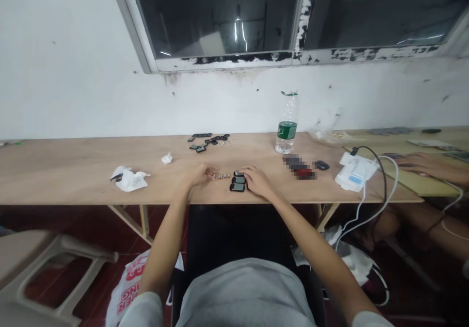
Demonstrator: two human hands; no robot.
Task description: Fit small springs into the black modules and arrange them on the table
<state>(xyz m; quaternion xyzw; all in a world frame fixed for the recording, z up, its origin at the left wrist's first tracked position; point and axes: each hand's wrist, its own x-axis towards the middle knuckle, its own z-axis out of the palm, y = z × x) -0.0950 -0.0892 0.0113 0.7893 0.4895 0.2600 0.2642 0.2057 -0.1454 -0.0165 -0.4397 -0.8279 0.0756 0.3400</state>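
My left hand (pixel 202 174) rests on the table just left of a short row of small metallic cylinders (pixel 223 175). Its fingers are curled together beside the end of the row; whatever they pinch is too small to make out. Right of the cylinders, several small black devices with grey screens (pixel 238 187) lie stacked in a column. My right hand (pixel 256 180) lies along their right side, fingers stretched out and fingertips at the top device. More such black pieces (pixel 201 149) are scattered farther back, beside tiny pale bits (pixel 225 142).
A water bottle with a green label (pixel 287 130) stands near the wall. Crumpled tissues (pixel 132 179) lie on the left. To the right are a black oval object (pixel 321 165), a white power strip with cables (pixel 353 172) and another person's hand (pixel 414 162). A plastic stool (pixel 47 268) stands lower left.
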